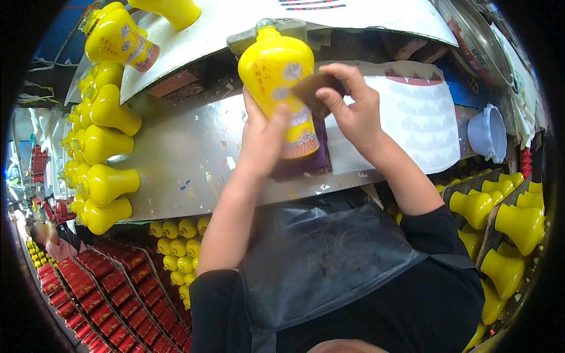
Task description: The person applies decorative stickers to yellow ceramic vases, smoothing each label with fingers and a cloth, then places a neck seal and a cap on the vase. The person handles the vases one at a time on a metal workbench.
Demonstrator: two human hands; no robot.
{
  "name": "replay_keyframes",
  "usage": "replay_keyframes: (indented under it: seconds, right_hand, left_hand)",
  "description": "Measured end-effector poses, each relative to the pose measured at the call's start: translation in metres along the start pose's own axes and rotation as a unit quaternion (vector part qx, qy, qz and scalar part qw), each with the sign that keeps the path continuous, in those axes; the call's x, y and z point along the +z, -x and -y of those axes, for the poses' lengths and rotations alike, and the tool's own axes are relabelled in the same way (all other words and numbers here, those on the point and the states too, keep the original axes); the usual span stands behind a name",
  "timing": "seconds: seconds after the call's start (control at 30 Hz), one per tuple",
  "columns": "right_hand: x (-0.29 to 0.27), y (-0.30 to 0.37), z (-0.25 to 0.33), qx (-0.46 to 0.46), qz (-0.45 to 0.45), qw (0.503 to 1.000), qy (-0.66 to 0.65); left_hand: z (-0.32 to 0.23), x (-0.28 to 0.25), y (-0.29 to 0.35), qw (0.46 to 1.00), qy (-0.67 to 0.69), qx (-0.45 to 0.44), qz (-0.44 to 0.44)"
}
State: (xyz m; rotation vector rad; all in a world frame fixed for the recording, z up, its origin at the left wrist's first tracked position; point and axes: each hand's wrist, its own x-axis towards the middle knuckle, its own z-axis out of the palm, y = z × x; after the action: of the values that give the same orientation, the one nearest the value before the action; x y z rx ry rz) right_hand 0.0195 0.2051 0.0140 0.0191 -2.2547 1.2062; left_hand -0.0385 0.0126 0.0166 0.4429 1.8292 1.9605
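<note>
A glossy yellow bottle [272, 65] with a glass neck lies tilted on the work table, its neck toward the far side, propped near a grey block [238, 42]. Grey flower decals, small characters and a patterned band near the base mark its front. My left hand [263, 136] grips its lower left side, the thumb across the front. Between the thumb and fingers of my right hand [358, 109] is a flat brown scraper [316, 93], its edge at the decals on the bottle's right side. The scraper is slightly blurred. Purple cloth [319, 154] shows under the bottle.
A metal tabletop [188, 141] carries paper scraps. White decal sheets [394, 126] lie at right, beside a pale blue bucket [487, 134]. Yellow bottles [109, 141] line the left edge; more fill racks [471, 206] at lower right. Red boxes [112, 282] and another person [59, 244] are at lower left.
</note>
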Motion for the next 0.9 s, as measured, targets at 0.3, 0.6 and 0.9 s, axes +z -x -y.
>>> replay_keyframes:
  seconds: [0.3, 0.6, 0.9]
  right_hand:
    - [0.002, 0.008, -0.005, -0.077, -0.003, 0.997, 0.031]
    - [0.011, 0.001, -0.010, -0.036, -0.129, 0.991, -0.018]
    - [0.010, 0.028, 0.039, -0.195, -0.062, 0.979, 0.023]
  left_hand:
    - [-0.002, -0.025, -0.003, 0.995, 0.006, -0.048, 0.091]
    - [-0.002, -0.027, 0.000, 0.991, 0.062, -0.094, 0.072]
    - [-0.013, -0.020, 0.004, 0.992, 0.102, -0.070, 0.033]
